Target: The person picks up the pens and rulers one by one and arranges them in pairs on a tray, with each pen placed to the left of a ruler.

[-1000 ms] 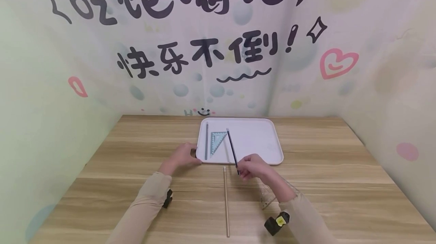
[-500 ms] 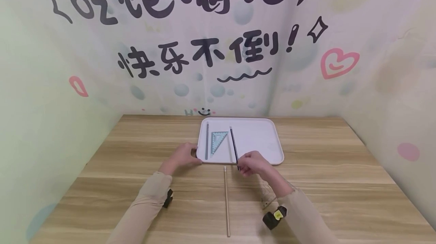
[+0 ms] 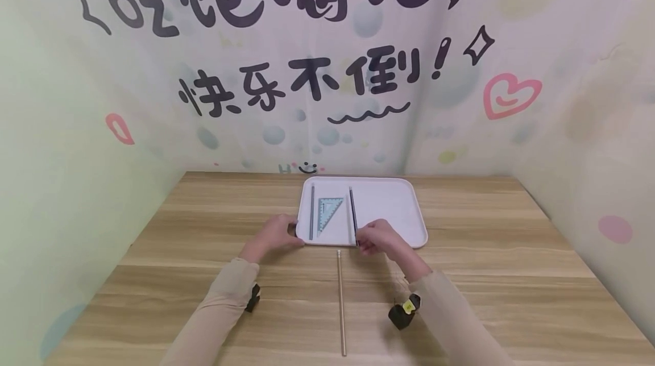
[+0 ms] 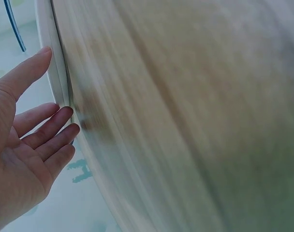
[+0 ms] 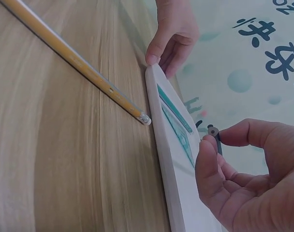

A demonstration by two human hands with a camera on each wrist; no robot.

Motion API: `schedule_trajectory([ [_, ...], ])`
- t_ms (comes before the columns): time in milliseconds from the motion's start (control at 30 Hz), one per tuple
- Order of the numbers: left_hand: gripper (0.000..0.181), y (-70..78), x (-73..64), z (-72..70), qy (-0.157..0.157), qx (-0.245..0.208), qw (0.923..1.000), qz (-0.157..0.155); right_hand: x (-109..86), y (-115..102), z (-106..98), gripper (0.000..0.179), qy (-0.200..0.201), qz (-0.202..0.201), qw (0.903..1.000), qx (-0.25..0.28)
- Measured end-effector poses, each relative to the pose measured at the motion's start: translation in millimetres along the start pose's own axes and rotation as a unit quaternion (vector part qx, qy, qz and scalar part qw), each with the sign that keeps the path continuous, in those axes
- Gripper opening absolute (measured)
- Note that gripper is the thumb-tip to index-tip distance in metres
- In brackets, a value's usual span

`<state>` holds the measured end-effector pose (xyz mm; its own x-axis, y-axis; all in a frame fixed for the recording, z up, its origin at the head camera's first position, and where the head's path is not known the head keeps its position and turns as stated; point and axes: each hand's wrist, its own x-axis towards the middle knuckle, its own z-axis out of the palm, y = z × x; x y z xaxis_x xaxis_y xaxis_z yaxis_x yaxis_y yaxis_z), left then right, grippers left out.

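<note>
My left hand [image 3: 276, 232] holds the near left corner of a white tray [image 3: 391, 207], thumb at the front edge and fingers along the side. Between the thumb and fingers of my right hand [image 3: 382, 238] is the near end of a dark pencil [image 3: 352, 207], which slants over the tray's middle. In the right wrist view that pencil shows end-on at the fingertips [image 5: 205, 145]. Inside the tray lie a grey-green pencil [image 3: 312, 212] along the left side and a light-blue set square [image 3: 322, 215] beside it.
A yellow-gold pencil [image 3: 341, 303] lies on the wooden table [image 3: 204, 195] in front of the tray, its eraser end toward it. Behind the table hangs a printed cloth wall [image 3: 245, 144]. Black wrist cameras [image 3: 401, 316] sit on both forearms.
My right hand has moved slightly forward, taking the dark pencil farther over the tray and nearly parallel to the other pencil. A clear ruler piece by the right forearm is now hidden. The left hand stays.
</note>
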<state>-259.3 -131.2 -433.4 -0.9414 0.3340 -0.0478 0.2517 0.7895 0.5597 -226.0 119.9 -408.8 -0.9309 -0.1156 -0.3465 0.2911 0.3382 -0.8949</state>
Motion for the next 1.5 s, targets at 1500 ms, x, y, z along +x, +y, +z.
schedule_trajectory([
  [1500,0.031,-2.3,0.7,1.3,0.006,-0.001,1.0000,-0.001,36.0,-7.4,14.1,0.009,0.069,0.029,0.9942,-0.077],
])
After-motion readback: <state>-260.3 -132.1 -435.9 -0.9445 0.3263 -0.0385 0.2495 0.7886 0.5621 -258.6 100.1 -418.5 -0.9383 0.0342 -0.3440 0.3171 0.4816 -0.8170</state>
